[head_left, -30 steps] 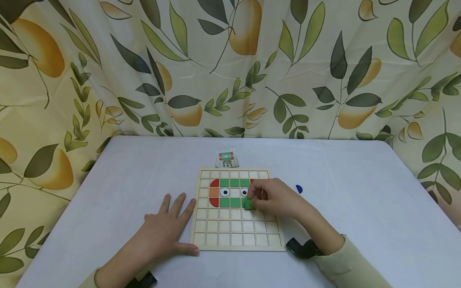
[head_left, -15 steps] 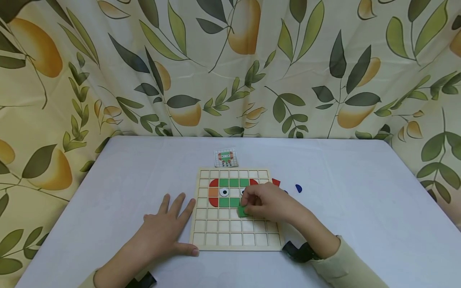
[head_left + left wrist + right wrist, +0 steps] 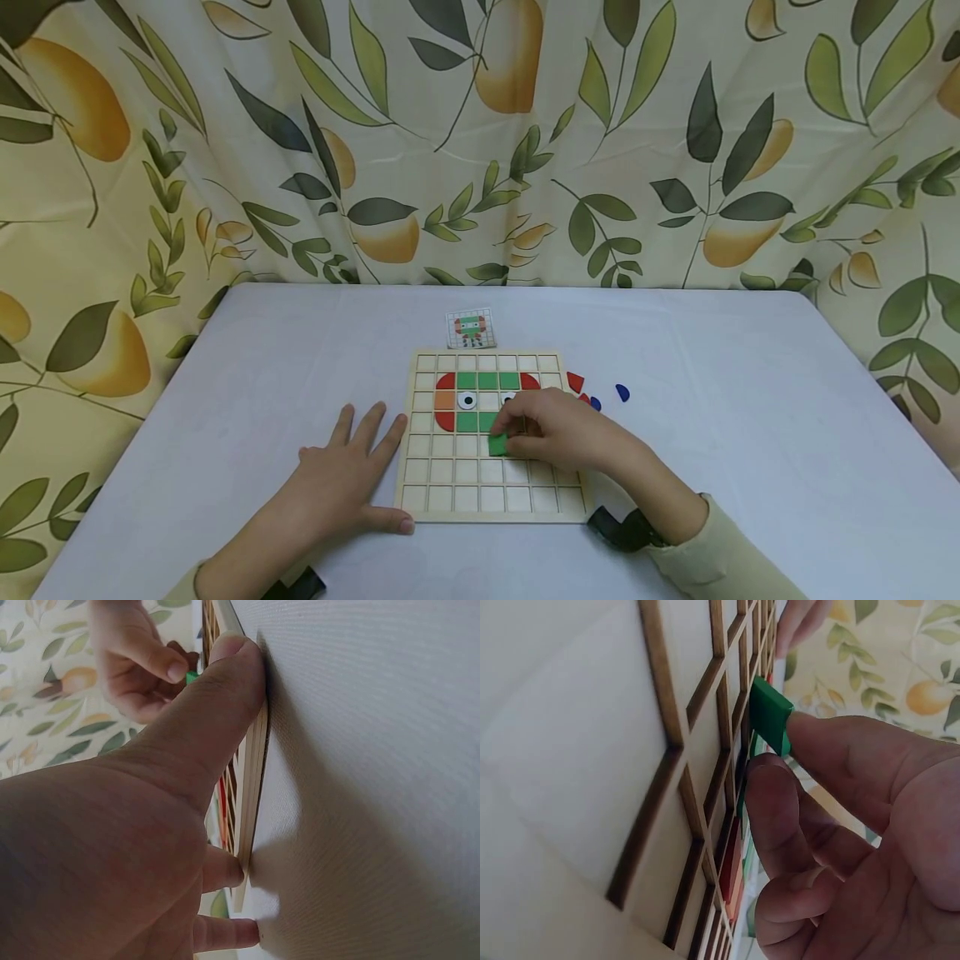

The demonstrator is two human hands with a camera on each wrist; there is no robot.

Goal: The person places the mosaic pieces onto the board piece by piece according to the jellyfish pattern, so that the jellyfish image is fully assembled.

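Observation:
My right hand [image 3: 558,429] pinches a green square tile [image 3: 497,446] between thumb and fingers, just below the lower green row on the wooden grid board [image 3: 457,497]. In the right wrist view the green tile [image 3: 771,712] stands tilted against the grid. My left hand [image 3: 337,479] lies spread on the table at the board's left side, its thumb and a fingertip touching the edge. Red, orange and green tiles and an eye tile [image 3: 467,401] fill part of the upper grid; my right hand partly covers a second eye tile and the face's right side.
Behind the board lies a small picture card [image 3: 471,328] with a coloured grid figure. To the right are a red piece [image 3: 575,382] and a blue half-round piece [image 3: 622,392], with more red and blue pieces partly behind my right hand. A patterned cloth [image 3: 480,167] hangs behind the table.
My right hand has moved left and nearer with the green tile, from the lower green row to the row below. Loose red and blue pieces have come into view. My left hand stays put.

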